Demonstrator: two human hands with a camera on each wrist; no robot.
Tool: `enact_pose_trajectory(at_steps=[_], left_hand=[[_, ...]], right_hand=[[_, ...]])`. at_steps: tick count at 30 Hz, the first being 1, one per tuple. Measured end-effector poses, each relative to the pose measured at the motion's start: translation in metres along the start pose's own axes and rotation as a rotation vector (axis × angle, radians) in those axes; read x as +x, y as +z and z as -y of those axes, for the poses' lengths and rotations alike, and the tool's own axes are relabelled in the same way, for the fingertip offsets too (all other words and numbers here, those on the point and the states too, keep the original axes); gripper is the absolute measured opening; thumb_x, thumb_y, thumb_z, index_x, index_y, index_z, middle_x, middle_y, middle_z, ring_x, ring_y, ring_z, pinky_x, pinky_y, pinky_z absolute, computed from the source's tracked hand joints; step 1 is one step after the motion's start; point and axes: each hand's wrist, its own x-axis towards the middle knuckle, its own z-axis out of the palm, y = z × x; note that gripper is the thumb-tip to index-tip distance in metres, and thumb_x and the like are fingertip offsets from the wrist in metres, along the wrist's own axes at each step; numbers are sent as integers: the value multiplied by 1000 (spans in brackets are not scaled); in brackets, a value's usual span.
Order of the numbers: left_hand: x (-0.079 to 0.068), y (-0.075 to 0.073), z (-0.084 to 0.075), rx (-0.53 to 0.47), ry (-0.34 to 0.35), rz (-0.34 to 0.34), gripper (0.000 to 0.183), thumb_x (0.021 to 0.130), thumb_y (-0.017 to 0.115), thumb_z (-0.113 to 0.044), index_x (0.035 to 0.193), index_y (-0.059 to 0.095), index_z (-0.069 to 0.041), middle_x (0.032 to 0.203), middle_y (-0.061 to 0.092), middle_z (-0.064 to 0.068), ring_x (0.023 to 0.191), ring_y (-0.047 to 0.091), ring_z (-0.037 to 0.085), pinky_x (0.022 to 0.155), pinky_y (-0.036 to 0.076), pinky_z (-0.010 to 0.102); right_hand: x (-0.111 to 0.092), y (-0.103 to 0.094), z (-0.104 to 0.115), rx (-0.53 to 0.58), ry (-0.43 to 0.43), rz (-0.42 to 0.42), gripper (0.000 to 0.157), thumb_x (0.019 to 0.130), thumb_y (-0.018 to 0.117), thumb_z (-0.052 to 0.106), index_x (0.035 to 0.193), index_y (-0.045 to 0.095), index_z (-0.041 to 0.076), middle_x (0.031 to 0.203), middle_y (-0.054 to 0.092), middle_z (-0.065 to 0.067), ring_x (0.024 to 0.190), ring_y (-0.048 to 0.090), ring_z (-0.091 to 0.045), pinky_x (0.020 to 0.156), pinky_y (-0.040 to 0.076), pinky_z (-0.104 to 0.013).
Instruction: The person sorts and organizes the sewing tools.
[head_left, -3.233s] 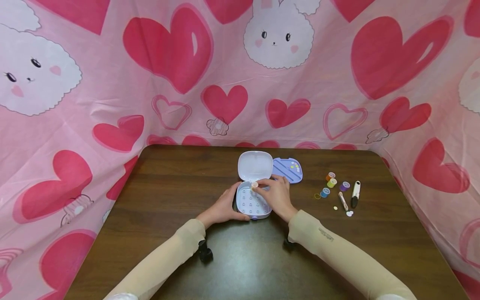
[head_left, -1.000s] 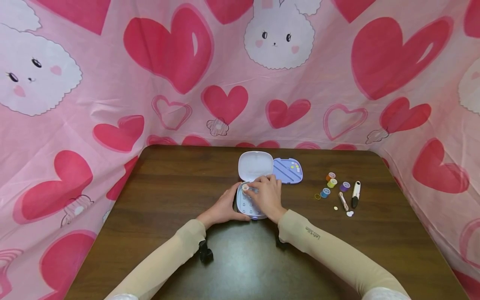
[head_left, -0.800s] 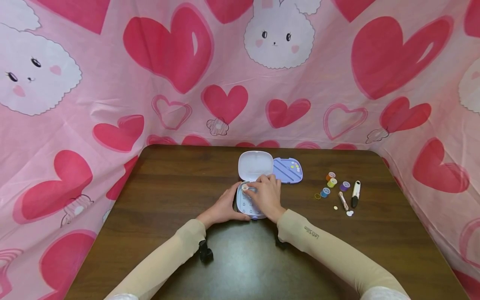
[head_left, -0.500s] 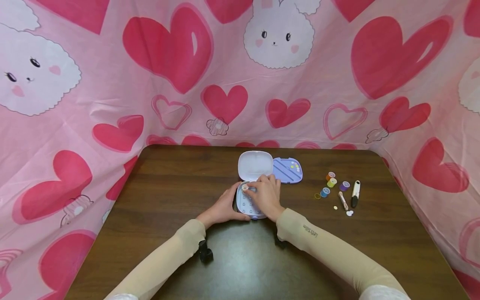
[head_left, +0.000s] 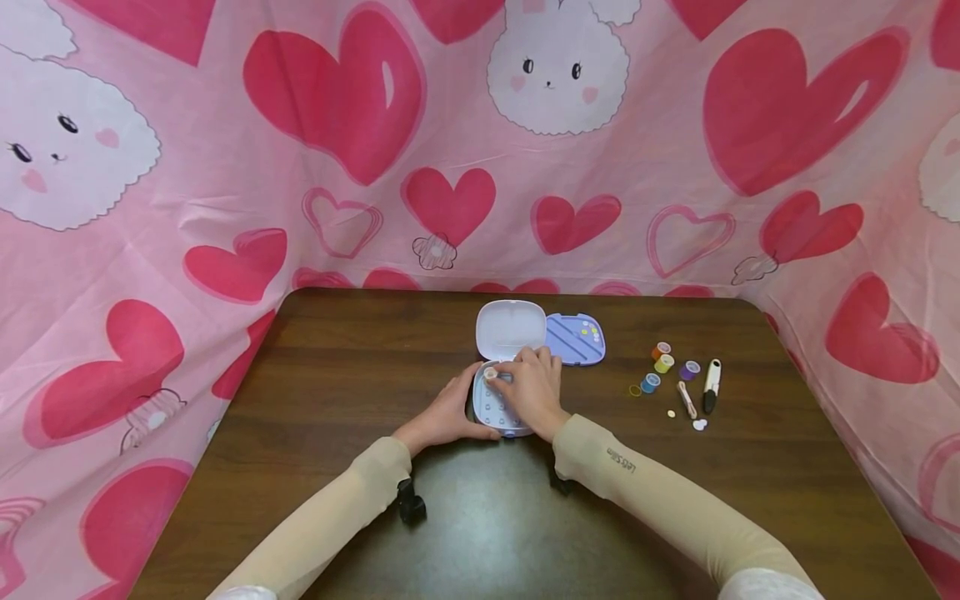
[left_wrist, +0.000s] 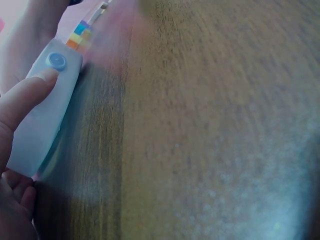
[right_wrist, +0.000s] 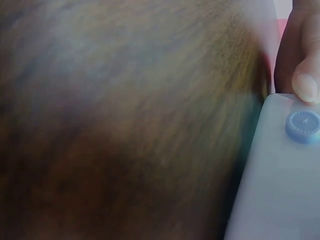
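Note:
In the head view, an open pale lilac sewing box [head_left: 495,417] with rows of small pegs inside stands mid-table, its white lid [head_left: 511,331] tipped back. My left hand [head_left: 448,414] grips its left side, thumb on the front wall. Close up in the left wrist view, that thumb [left_wrist: 35,95] lies beside a round blue button [left_wrist: 56,61] on the box front. My right hand [head_left: 534,390] reaches into the box and pinches a whitish thread spool [head_left: 491,375] at the back-left corner. Whether the spool sits on a peg is hidden. In the right wrist view only the box front [right_wrist: 280,190] and a thumb show.
A purple tray [head_left: 573,342] holding several small buttons lies behind right of the box. Further right are an orange spool [head_left: 662,351], yellow spool [head_left: 663,364], purple spool [head_left: 690,371], blue spool [head_left: 650,383], a white-and-black tool [head_left: 712,387] and small loose pieces.
Since about three seconds ago, my right hand has carried the whitish spool leftward to the box's back-left corner. Over the last second it has barely moved. My left hand keeps its grip.

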Motion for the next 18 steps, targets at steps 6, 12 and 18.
enact_pose_trajectory(at_steps=[6,12,18], left_hand=[[0,0,0,-5,1,-1,122,74,96,-37,165,19,-9,161,37,14,142,40,32,118,34,55],[0,-1,0,-10,-6,6,123,74,96,-37,165,19,-9,162,37,14,142,39,32,119,33,55],[-1,0,-1,-12,-8,7,123,75,96,-38,165,18,-9,162,37,13,141,40,32,118,34,55]], right_hand=[[0,-1,0,-3,-23,3,26,93,80,39,112,84,22,88,57,-3,93,45,-27,82,32,-48],[0,-3,0,-16,-27,15,27,92,80,39,112,84,21,87,57,-3,91,45,-26,81,32,-47],[0,-4,1,-27,-17,34,29,93,79,40,114,83,21,87,56,-3,92,44,-26,81,32,-46]])
